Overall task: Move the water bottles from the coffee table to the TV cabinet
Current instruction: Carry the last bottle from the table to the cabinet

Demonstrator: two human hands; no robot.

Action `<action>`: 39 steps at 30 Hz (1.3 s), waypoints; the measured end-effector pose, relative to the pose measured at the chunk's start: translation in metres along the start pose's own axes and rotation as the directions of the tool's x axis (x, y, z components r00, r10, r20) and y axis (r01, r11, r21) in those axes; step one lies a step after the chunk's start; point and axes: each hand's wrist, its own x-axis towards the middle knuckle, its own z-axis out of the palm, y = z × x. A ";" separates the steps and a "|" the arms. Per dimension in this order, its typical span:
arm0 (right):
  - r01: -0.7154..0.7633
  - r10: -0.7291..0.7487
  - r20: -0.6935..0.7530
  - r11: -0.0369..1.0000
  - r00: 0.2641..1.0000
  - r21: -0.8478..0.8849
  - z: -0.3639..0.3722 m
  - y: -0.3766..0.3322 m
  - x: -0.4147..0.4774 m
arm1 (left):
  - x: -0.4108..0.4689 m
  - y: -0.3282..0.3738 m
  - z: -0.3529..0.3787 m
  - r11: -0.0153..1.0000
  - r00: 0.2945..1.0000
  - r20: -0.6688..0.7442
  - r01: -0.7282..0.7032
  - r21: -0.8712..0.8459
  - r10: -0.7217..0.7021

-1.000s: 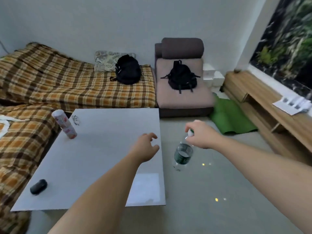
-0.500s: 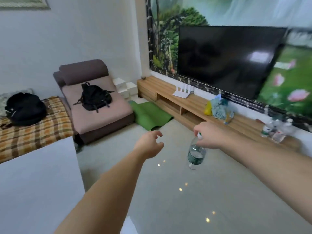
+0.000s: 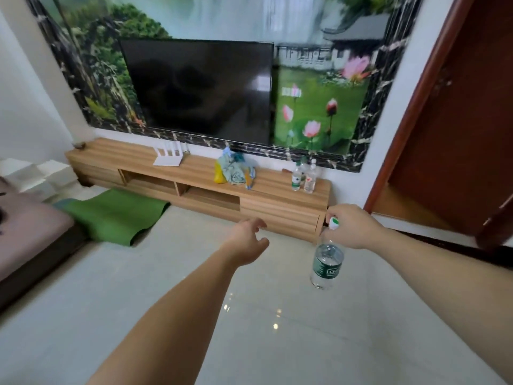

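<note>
A clear water bottle (image 3: 327, 262) with a dark green label hangs by its neck from my right hand (image 3: 350, 226), which grips it just under the white cap, above the floor in front of the cabinet's right end. My left hand (image 3: 248, 241) reaches forward at centre, fingers apart and holding nothing. The low wooden TV cabinet (image 3: 277, 211) runs along the far wall. Two water bottles (image 3: 303, 176) stand upright side by side near its right end. The coffee table is out of view.
A black TV (image 3: 200, 87) hangs above the cabinet. On the cabinet top sit a white router (image 3: 168, 158) and a bundle of bags (image 3: 236, 172). A green mat (image 3: 113, 213) lies on the floor at left, beside a sofa seat (image 3: 25, 234). A brown door (image 3: 455, 112) stands at right.
My view has swung right, from the coffee table and sofa to face the TV cabinet head-on. My right hand still carries the bottle; my left hand stays extended and holds nothing.
</note>
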 end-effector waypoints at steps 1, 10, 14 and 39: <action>-0.021 0.021 -0.001 1.000 1.000 0.013 0.001 0.006 -0.003 | 0.002 0.004 0.006 1.000 1.000 0.016 -0.016 0.003 0.016; -0.022 0.022 -0.010 0.998 1.000 0.061 0.023 0.026 -0.003 | 0.012 0.008 0.026 0.998 0.997 0.076 -0.009 0.064 0.004; 0.013 -0.016 0.023 0.991 1.000 0.134 0.016 0.037 0.006 | 0.022 0.025 0.021 0.998 0.998 0.067 -0.006 0.070 0.001; 0.011 -0.004 0.191 0.999 0.982 -0.038 -0.018 0.112 0.214 | 0.277 0.026 0.058 0.998 0.990 0.137 -0.041 0.054 0.034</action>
